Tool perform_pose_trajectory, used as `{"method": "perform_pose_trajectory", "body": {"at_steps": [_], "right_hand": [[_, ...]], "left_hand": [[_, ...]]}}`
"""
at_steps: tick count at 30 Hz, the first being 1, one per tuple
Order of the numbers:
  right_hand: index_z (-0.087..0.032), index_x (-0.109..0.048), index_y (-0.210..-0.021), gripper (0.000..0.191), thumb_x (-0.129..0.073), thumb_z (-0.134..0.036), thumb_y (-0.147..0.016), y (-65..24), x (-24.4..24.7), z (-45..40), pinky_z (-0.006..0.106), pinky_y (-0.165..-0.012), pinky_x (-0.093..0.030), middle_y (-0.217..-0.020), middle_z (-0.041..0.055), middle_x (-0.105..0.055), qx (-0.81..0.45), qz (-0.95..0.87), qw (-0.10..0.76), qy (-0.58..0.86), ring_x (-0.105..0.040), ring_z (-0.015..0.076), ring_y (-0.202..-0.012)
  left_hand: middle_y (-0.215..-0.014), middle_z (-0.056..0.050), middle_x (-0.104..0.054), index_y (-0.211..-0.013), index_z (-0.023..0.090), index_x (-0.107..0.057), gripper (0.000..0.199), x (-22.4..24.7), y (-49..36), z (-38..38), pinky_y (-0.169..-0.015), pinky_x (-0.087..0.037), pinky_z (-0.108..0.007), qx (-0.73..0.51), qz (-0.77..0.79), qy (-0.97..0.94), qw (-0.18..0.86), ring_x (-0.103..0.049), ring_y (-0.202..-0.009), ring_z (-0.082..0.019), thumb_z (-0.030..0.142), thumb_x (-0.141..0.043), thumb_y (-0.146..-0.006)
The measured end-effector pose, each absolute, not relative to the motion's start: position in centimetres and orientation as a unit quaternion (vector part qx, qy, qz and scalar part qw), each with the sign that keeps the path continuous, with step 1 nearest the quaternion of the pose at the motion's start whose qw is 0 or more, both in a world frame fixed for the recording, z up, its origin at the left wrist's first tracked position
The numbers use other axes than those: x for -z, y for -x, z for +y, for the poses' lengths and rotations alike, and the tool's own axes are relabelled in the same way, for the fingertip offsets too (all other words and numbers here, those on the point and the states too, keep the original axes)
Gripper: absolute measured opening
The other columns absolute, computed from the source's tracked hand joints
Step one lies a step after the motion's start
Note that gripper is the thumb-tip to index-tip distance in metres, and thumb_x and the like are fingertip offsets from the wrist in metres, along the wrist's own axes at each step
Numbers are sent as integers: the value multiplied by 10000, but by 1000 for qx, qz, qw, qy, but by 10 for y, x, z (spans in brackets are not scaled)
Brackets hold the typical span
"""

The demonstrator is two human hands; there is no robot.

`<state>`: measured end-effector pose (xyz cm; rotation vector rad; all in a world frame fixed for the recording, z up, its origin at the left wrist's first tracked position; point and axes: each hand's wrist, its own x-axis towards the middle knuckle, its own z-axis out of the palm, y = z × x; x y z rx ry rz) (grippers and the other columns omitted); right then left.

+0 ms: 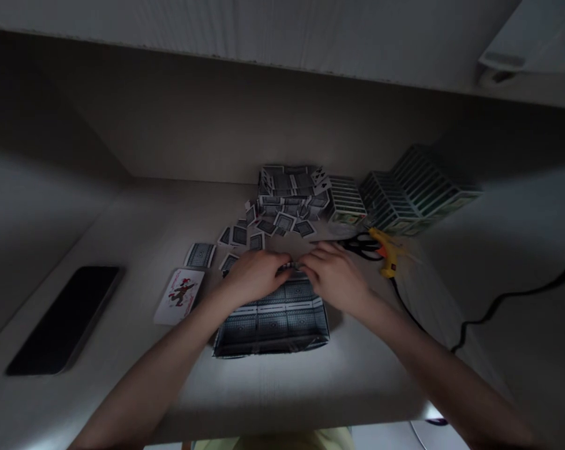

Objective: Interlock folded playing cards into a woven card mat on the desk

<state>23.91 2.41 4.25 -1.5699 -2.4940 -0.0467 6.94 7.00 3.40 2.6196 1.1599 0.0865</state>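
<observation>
A pale desk top (264,400) is enclosed by walls. On its right rear part a stepped green-striped structure (432,187) is placed, and a black phone (64,322) is laid at the left. In the middle, nearest the person's body, is set a box-like piece (273,319), faced with dark patterned card backs; its far edge is overhung by both hands. Against the rear wall a block of cards (287,182) is stood, flanked on its right by a lower striped block (347,199).

The left hand (257,275) and the right hand (336,275) are brought near each other, fingers curled nearly closed, and a small, narrow piece (292,265) is pinched between their fingertips; what it is cannot be told.

Left of the box a card deck (180,297) is topped by a joker. At the right a yellow glue gun (388,253) is laid just beside black-handled scissors (362,245). Cut card pieces (239,235) are scattered in front of the rear block.
</observation>
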Motion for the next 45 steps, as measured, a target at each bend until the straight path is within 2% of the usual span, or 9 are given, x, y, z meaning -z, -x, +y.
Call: {"method": "perform_pose_trajectory", "body": {"at_steps": [5, 10, 16, 22, 28, 32, 36, 42, 45], "right_hand": [[-192, -634, -921, 194, -461, -239, -848, -243, -51, 11, 330, -777, -382, -861, 64, -645, 9, -811, 184, 556, -524, 208, -885], [-252, -606, -1027, 237, -465, -273, -838, -238, -44, 2, 278, -583, -398, -762, 24, -690, -57, -779, 59, 622, -616, 174, -647], [-218, -550, -1085, 285, -490, -276, -813, -229, -43, 6, 272, -510, -369, -753, 58, -697, -48, -763, -48, 643, -651, 211, -635], [-179, -563, -1007, 221, -494, -229, -802, -220, -47, 8, 290, -518, -380, -749, 87, -691, -39, -778, -65, 624, -650, 233, -647], [-191, -593, -964, 227, -562, -281, -759, -224, -46, 16, 281, -563, -392, -787, 83, -691, -95, -783, -48, 612, -643, 229, -723], [-200, -617, -894, 186, -592, -298, -739, -229, -43, 22, 243, -514, -364, -611, 22, -665, -192, -773, -11, 605, -622, 175, -592], [-199, -615, -902, 181, -559, -302, -764, -231, -44, 25, 220, -478, -346, -418, -34, -576, -280, -748, -22, 601, -551, 128, -413], [-177, -634, -912, 268, -560, -375, -748, -226, -53, 28, 237, -532, -360, -610, 45, -660, -223, -766, -69, 599, -621, 187, -623], [-219, -638, -944, 261, -480, -378, -810, -228, -55, 27, 232, -543, -357, -661, 33, -672, -227, -765, -57, 600, -622, 178, -666]], "left_hand": [[-847, -47, -684, -1031, 277, -577, 261, -34, -68, 70, -601, -414, -286, -42, 386, -910, 145, -626, -750, -223, 321, -404, -841], [-832, -36, -681, -975, 266, -598, 245, -33, -68, 70, -609, -411, -271, -48, 390, -905, 161, -622, -742, -200, 334, -404, -842], [-826, -30, -682, -969, 259, -605, 250, -35, -69, 68, -611, -416, -259, -38, 395, -907, 140, -621, -742, -185, 332, -403, -842], [-855, -45, -680, -1020, 265, -590, 263, -29, -67, 69, -625, -434, -295, -51, 375, -914, 148, -622, -751, -204, 305, -396, -847], [-845, -48, -675, -969, 246, -590, 240, -29, -67, 69, -612, -433, -299, -52, 362, -919, 148, -621, -743, -207, 284, -392, -841], [-826, -47, -671, -928, 239, -588, 232, -29, -67, 68, -584, -421, -294, -57, 356, -923, 137, -624, -749, -218, 286, -378, -842], [-832, -49, -671, -941, 245, -590, 244, -29, -67, 68, -587, -424, -306, -56, 360, -920, 143, -624, -757, -229, 289, -369, -846], [-924, -46, -664, -1013, 234, -574, 249, -31, -68, 68, -683, -443, -290, -97, 366, -906, 189, -617, -836, -197, 256, -395, -841], [-897, -44, -665, -977, 227, -580, 230, -30, -69, 68, -685, -443, -280, -102, 367, -906, 183, -621, -822, -190, 263, -392, -848]]}}
